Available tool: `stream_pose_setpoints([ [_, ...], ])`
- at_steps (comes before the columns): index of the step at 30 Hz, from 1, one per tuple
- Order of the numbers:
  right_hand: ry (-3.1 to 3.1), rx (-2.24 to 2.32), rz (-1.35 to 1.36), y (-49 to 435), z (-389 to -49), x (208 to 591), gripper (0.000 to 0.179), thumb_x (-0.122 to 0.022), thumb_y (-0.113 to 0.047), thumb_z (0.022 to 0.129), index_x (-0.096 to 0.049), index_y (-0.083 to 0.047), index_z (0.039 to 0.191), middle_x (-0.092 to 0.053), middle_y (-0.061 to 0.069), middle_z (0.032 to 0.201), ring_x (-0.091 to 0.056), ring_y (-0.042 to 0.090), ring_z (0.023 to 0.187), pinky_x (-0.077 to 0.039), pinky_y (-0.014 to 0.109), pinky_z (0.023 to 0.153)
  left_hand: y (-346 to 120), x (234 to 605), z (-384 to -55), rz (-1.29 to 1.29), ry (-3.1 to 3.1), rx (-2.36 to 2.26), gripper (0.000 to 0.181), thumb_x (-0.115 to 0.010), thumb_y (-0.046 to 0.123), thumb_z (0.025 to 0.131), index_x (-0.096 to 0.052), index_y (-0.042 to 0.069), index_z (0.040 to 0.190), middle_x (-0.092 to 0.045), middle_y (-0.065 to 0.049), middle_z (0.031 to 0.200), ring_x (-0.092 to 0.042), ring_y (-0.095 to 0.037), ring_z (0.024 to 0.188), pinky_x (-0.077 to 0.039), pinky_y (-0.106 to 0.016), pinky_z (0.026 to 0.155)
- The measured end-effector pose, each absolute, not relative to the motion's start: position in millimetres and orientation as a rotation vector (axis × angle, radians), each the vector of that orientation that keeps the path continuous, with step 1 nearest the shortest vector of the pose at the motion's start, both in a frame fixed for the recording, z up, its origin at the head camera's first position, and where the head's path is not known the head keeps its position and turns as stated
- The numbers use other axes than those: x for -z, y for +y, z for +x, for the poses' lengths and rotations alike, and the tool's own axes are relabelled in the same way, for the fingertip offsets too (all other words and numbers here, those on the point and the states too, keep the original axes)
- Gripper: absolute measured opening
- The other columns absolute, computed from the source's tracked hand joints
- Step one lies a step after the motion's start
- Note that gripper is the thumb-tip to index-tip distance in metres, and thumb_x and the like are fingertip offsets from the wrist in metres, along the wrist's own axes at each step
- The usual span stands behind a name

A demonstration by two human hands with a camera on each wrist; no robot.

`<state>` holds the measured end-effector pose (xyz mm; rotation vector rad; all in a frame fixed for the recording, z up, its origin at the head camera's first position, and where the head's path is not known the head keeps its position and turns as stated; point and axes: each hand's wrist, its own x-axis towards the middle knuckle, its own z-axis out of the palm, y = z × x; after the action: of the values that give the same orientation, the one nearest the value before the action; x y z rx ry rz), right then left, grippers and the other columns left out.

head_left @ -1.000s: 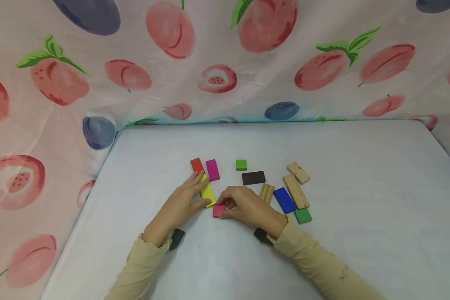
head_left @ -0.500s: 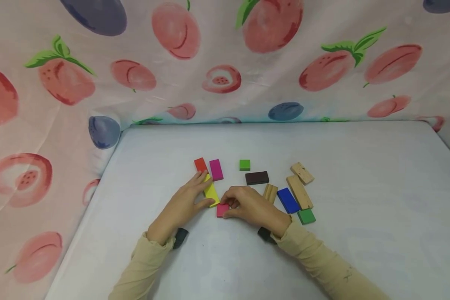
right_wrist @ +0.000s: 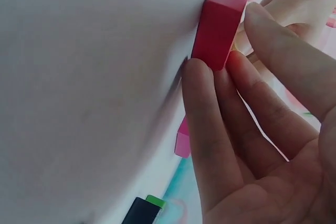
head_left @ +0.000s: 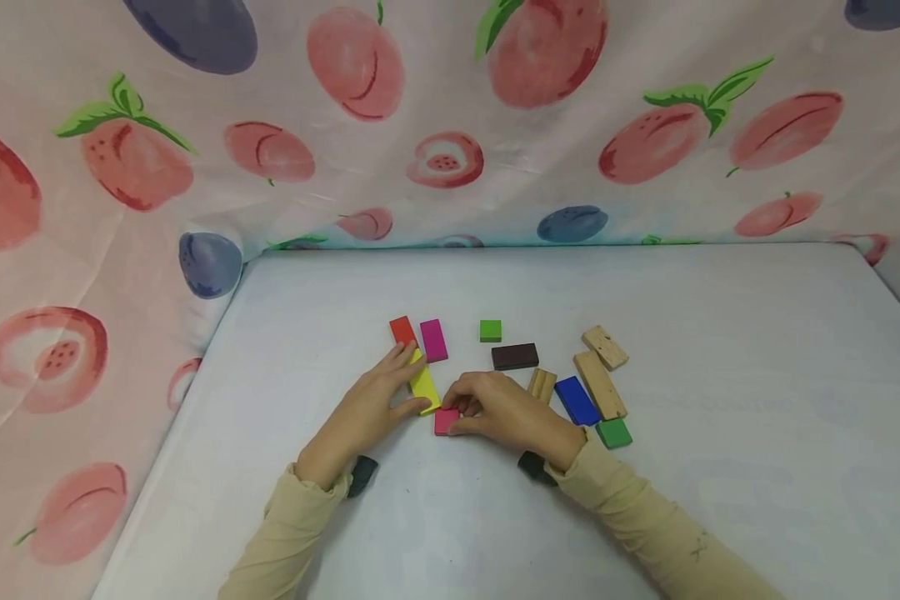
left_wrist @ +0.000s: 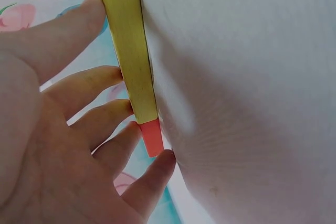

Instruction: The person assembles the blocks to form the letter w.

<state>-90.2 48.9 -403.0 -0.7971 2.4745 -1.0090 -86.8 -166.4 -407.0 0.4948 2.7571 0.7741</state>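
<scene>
In the head view, the left hand [head_left: 363, 408] lies over the yellow block [head_left: 424, 385] on the white table [head_left: 757, 375], its fingers loosely stretched rather than clenched. The right hand [head_left: 502, 408] pinches the pink block [head_left: 444, 422] between thumb and fingers, at the yellow block's near end. The red block [head_left: 402, 330] is at the far end, beside a magenta block [head_left: 434, 340].

In the left wrist view, the left fingertips rest along the yellow block, and the little finger is by the red block's end.

In the right wrist view, the right thumb and fingertips grip the pink block's edges.
</scene>
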Motion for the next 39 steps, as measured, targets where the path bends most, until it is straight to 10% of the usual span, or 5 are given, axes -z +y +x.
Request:
stream_pose_setpoints([
  [39,2.594,0.957,-0.765,36.5,-143.3,387.9,0.035,-0.078,-0.016,0.087,-0.067,-0.005,0.118,-0.065,0.008,0.119,-0.061,0.024,0.111,-0.053,0.037,0.099,-166.0,406.8,-86.6,0.47,2.749,-0.765,0.072,-0.075,0.034,0.088,-0.044,0.014,0.15,-0.025,-0.005,0.164,-0.017,-0.027,0.153,-0.03,-0.055,0.117],
])
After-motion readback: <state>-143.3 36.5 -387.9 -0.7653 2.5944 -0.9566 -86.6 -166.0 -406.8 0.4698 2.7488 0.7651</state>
